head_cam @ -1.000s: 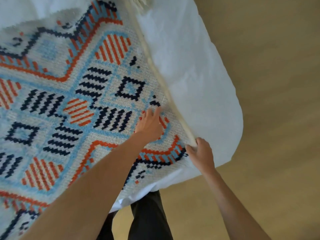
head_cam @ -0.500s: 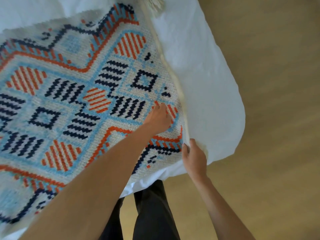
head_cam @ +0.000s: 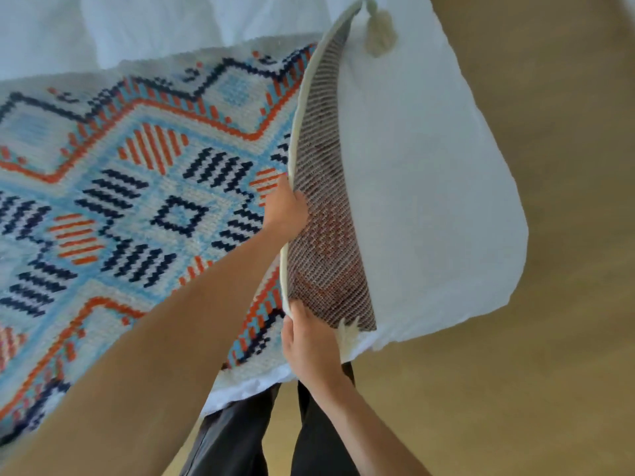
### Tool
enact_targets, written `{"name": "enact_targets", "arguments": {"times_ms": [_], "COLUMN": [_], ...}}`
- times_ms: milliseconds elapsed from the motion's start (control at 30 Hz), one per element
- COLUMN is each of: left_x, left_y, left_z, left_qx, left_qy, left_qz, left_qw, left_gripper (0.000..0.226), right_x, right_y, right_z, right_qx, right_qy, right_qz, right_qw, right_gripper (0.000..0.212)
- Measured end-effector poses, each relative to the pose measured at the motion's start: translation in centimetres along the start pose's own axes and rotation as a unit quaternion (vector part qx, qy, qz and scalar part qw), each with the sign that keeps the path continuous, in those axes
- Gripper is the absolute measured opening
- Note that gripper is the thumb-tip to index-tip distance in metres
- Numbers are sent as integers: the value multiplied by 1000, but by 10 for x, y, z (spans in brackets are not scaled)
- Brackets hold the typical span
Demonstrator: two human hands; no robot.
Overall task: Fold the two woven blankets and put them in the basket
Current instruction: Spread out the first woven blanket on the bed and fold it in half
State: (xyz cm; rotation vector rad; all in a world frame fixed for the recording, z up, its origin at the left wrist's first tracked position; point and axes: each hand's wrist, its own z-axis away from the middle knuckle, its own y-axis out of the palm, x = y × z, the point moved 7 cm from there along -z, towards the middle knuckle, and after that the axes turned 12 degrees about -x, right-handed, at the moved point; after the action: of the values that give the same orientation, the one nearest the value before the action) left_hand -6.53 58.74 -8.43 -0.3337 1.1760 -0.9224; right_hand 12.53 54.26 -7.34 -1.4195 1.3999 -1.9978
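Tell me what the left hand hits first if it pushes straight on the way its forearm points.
The left hand is already gripping the raised blanket edge. Straight on, it likely meets the flap's underside, then the white sheet; depth is unclear.

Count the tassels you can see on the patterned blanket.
2. One tassel hangs at the far lifted corner of the blanket; a white one shows at the near corner beside the right hand. Other corners are out of view.

Bed with white sheet fills upper and left of frame, its rounded corner overhanging at right. Floor: tan carpet, uniform, no pattern. Light soft and even; no hard shadows. No walls or windows visible
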Motion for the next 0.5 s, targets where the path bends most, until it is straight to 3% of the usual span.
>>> {"name": "enact_targets", "arguments": {"times_ms": [233,500], "left_x": [84,166], "left_y": [-88,-153], "left_z": [-4,6], "left_qx": [-55,-108], "left_qy": [-70,-109], "left_qz": [-21,-21], "left_qw": [996,988], "left_gripper": [28,14], "right_x": [83,131], "right_y": [42,75], "right_z": [28,59], "right_qx": [37,86], "right_qy": [33,-30], "right_qz": [-30,-31], "right_qw": [998,995], "right_gripper": [5,7]}}
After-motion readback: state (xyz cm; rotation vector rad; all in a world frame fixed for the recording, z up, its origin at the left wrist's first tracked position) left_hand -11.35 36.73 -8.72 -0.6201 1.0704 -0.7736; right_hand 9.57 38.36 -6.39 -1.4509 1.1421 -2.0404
